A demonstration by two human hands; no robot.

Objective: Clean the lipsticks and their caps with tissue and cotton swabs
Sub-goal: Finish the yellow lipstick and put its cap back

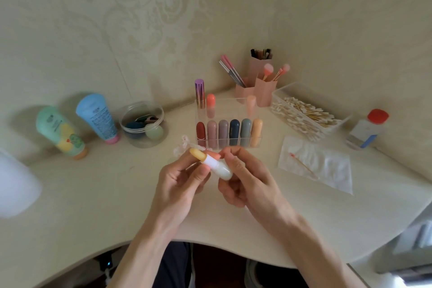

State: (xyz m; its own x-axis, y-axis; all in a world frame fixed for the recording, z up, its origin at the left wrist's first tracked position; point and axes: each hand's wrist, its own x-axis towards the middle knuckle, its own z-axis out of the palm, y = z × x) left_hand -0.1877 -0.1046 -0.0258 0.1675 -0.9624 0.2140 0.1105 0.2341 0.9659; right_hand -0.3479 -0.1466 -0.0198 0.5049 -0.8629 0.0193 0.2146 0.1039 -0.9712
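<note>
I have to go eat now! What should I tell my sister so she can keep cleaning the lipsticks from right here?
Left hand: pinches the lipstick near its yellow end; a crumpled tissue pokes out behind its fingers.
Right hand: grips the same lipstick by its white tube.
Where: other lipsticks stand capped in the clear organizer. Box of cotton swabs at back right.
Done: one used cotton swab, pink-tipped, lies on the flat tissue.
Left: finish wiping this one. You cannot tell which of the others are already clean, so check each.
</note>
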